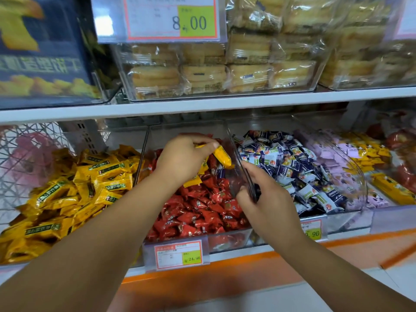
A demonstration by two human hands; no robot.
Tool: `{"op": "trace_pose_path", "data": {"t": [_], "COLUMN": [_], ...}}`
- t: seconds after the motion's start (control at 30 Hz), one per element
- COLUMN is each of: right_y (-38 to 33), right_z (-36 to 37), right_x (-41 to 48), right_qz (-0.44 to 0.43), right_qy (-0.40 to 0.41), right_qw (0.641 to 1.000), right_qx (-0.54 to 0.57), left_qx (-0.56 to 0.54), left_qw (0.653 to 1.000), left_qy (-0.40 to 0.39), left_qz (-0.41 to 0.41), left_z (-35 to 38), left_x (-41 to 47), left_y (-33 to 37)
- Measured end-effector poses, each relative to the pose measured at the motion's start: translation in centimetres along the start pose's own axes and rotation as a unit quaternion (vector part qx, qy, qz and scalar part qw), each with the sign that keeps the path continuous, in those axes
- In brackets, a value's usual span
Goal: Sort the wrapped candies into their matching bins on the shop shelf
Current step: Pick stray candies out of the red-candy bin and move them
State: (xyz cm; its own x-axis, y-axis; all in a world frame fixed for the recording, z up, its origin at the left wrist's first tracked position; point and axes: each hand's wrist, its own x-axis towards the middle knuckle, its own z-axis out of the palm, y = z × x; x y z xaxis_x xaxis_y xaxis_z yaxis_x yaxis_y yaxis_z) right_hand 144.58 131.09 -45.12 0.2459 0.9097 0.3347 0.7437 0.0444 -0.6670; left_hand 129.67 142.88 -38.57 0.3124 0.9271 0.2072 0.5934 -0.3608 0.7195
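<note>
Spanning the whole view, the shop shelf (225, 103) carries a row of clear bins side by side. One holds a heap of yellow candies (78, 188) on the left. The middle bin (231, 238) is filled with red candies (202, 210), and blue-and-white candies (292, 167) lie to its right.

The right hand (263, 192) curls its fingers round the top edge of the clear divider wall (234, 145) between the red and blue-and-white piles.

The left hand (186, 158) hangs palm down over the middle bin. Its thumb and forefinger pinch one end of a yellow wrapped candy (222, 157), which dangles just right of the fingertips, above the red pile.

A second yellow wrapper (192, 181) shows under that hand's heel; held or lying loose, I cannot tell.
</note>
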Motion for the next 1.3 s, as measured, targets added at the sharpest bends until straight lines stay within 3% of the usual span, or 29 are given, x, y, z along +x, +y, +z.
{"op": "trace_pose_path", "data": {"t": [0.27,0.4,0.47,0.53,0.63,0.73,0.83,0.93,1.07,1.3], "right_y": [-1.0,-1.5,-1.7,-1.7,-1.5,-1.1,-1.1,-1.1,-0.6,-0.8], "right_z": [-0.4,-0.7,-1.0,-1.2,-1.5,-2.1,-2.6,-2.1,-1.4,-1.2], "right_x": [-0.2,-0.4,-0.6,-0.8,-1.0,-1.2,-1.7,-1.9,-1.8,-1.7], "right_qz": [0.023,0.021,0.01,-0.01,-0.035,-0.045,-0.013,0.003,0.001,-0.003], "right_qy": [-0.004,0.0,-0.01,-0.02,-0.008,0.001,-0.019,-0.03,-0.02,-0.002], "right_qw": [1.0,1.0,1.0,1.0,0.994,0.986,0.986,0.985,0.979,0.979], "right_qx": [-0.011,-0.007,-0.007,-0.022,-0.099,-0.163,-0.164,-0.171,-0.202,-0.204], "left_qx": [0.014,-0.025,0.01,0.059,0.172,0.262,0.289,0.28,0.386,0.399], "left_qw": [0.995,0.981,0.974,0.972,0.971,0.948,0.944,0.957,0.922,0.909], "left_qy": [0.096,0.176,0.194,0.186,0.144,0.167,0.158,0.071,-0.013,-0.045], "left_qz": [-0.022,-0.078,-0.112,-0.129,-0.088,-0.072,-0.034,-0.032,-0.03,-0.114], "left_z": [-5.7,-10.6,-12.3,-12.6,-10.8,-9.6,-9.5,-9.4,-8.3,-8.4], "left_x": [-3.2,-4.3,-4.7,-5.4,-7.0,-7.3,-7.4,-7.7,-7.7,-4.0], "left_y": [-0.9,-3.4,-6.2,-9.5,-14.2,-14.8,-12.4,-11.1,-12.0,-13.9]}}
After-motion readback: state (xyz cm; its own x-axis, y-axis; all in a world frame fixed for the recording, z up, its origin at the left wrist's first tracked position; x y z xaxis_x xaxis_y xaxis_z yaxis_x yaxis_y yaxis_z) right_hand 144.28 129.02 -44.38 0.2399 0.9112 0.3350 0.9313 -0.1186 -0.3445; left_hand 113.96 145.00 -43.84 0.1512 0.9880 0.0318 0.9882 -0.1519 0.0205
